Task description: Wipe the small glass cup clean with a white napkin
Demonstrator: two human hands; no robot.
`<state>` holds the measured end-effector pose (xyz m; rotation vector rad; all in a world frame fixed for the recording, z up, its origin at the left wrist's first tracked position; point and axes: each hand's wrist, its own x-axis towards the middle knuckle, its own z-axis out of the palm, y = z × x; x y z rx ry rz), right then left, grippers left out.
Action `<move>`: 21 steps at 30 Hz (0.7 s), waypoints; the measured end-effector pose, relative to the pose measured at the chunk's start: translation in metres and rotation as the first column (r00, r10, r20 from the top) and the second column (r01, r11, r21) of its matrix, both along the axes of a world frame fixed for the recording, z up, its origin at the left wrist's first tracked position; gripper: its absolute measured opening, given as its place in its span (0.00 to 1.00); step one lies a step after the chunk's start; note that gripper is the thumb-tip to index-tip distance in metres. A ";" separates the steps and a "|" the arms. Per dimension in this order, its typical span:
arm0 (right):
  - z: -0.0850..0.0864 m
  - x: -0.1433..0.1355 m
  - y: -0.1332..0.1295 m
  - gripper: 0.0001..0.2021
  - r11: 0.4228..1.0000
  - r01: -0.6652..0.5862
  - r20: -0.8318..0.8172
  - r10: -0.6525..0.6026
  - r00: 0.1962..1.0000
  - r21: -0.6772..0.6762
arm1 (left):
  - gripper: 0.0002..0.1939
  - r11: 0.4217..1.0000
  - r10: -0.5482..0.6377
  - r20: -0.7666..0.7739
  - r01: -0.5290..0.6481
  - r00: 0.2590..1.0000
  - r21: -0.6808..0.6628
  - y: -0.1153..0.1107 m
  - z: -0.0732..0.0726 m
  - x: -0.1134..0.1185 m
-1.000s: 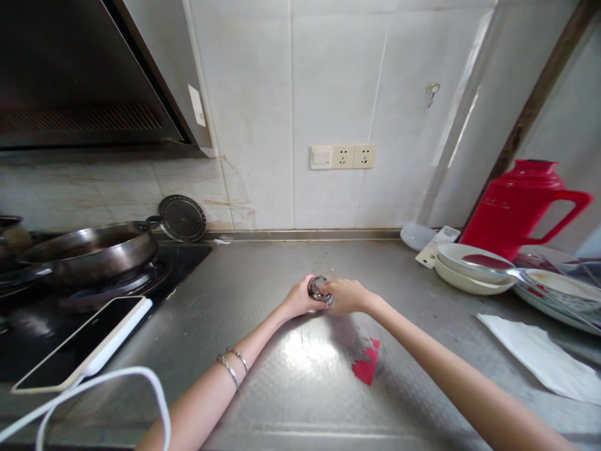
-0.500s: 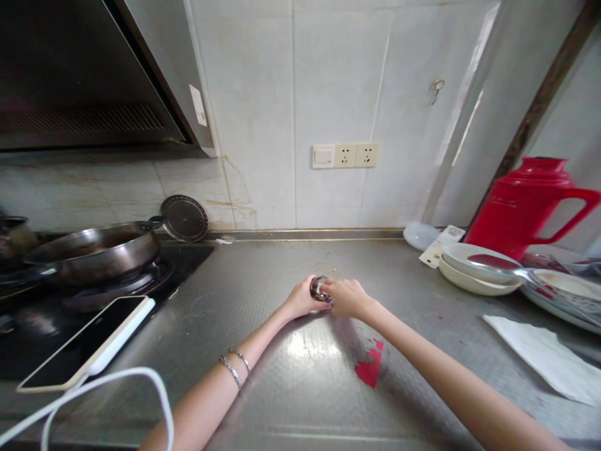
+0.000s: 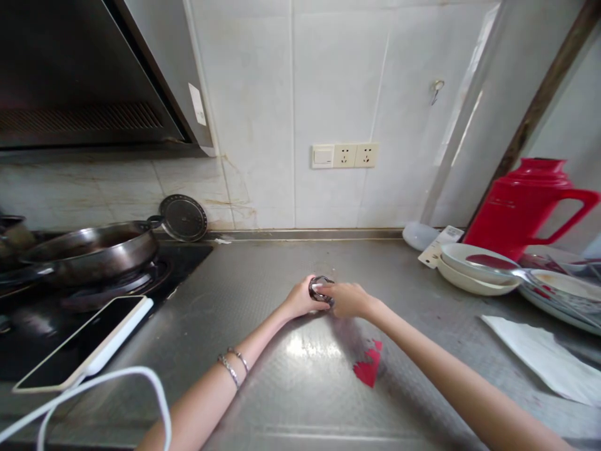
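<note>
Tiled wall [image 3: 244, 75], pale and brown-stained at lower left, backs a steel counter [image 3: 263, 263] in the head view. On the wall: 1 switch [image 3: 322, 156] beside 2 sockets [image 3: 345, 156].

Mid-counter, a small round dark-rimmed container [image 3: 313, 290], held between both hands. Left hand [image 3: 299, 299] curled about its left side; the far fingers are hidden, so their spread cannot be told. Right hand [image 3: 350, 299] at its right side, 1 finger reaching over the rim to the mouth, the others bunched together; cannot tell whether they pinch. Left wrist carries 2 bracelets [image 3: 228, 371].

Nearer the viewer, below the right hand: torn red scrap [image 3: 367, 371], flat on the steel. Left: metal pan [image 3: 129, 254] on a black cooktop [image 3: 188, 259]; phone [image 3: 84, 344] near a white cable [image 3: 148, 371]. Right: red jug [image 3: 519, 210] behind stacked bowls [image 3: 474, 284], white paper [image 3: 539, 360] lying nearer.
</note>
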<state>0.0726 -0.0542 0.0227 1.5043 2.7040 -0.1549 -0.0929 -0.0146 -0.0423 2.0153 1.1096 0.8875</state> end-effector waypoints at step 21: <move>-0.006 0.009 0.003 0.09 0.998 -0.054 -0.168 0.056 0.984 0.019 | 0.40 1.000 -0.004 0.014 0.004 1.000 0.007 -0.003 0.003 0.002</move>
